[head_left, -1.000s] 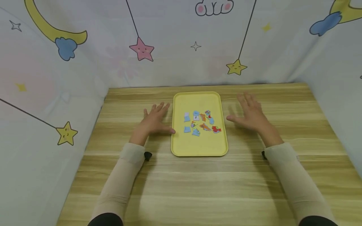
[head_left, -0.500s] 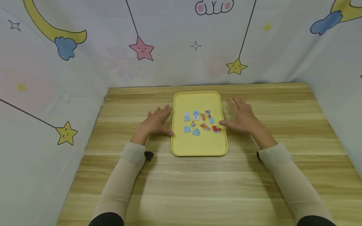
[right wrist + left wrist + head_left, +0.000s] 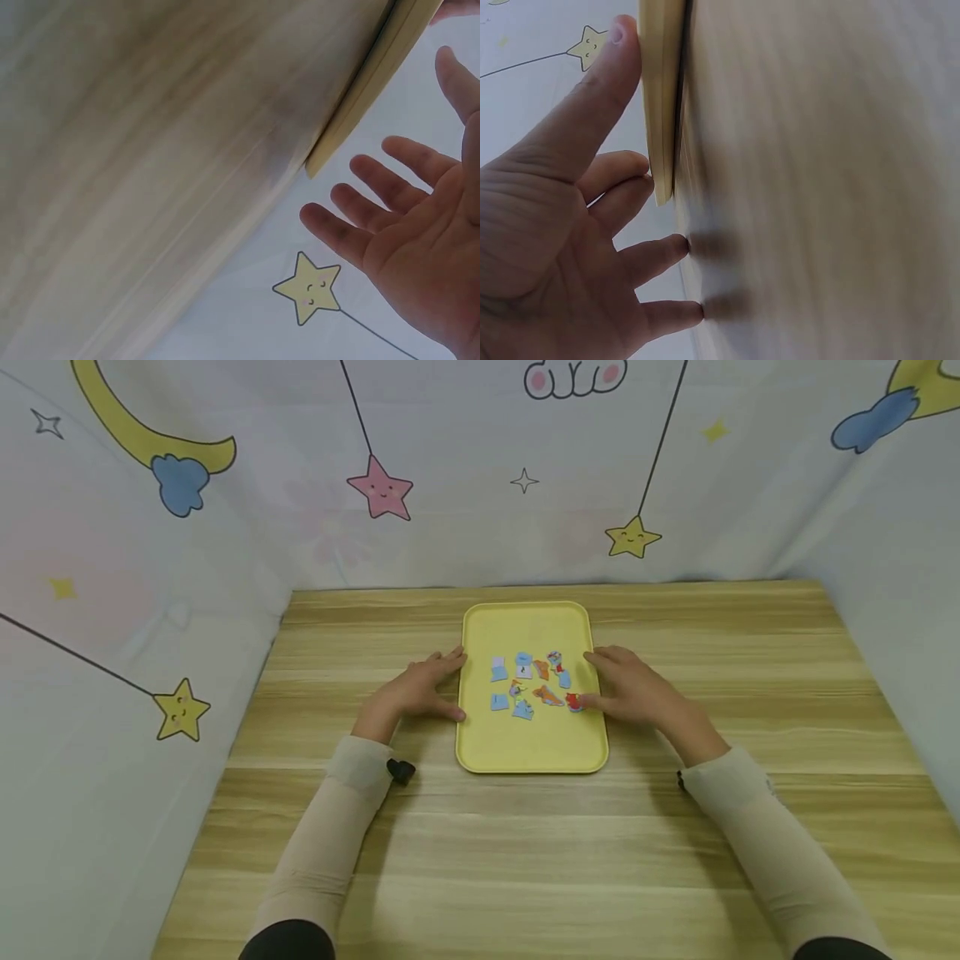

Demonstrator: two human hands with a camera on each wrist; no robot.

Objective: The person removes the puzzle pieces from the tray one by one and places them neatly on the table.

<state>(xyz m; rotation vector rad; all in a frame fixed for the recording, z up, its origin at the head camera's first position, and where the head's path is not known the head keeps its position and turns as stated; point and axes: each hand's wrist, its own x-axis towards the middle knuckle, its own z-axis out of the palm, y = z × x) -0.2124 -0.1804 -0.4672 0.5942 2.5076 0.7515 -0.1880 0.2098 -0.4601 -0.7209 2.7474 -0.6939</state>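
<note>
A yellow tray (image 3: 528,748) lies on the table in the head view, bearing several small flat picture cutouts, among them a blue one (image 3: 499,702), an orange one (image 3: 548,696) and a red one (image 3: 573,702). My left hand (image 3: 411,692) is at the tray's left edge, thumb against its rim. In the left wrist view, two fingers meet the tray's side (image 3: 658,105), and the other two fingertips touch the table. My right hand (image 3: 637,693) reaches over the right edge, its thumb close to the red cutout. Its fingers (image 3: 386,180) are extended beside the tray in the right wrist view.
The wood-grain table (image 3: 517,852) spreads around the tray. White fabric (image 3: 465,535) printed with stars and moons hangs behind the table and at its sides. A small black object (image 3: 401,772) sits at the left cuff.
My right hand has moved left, from beside the tray to over its right edge. The left hand has stayed at the left edge, its fingers drawing nearer the rim. The cutouts look unmoved.
</note>
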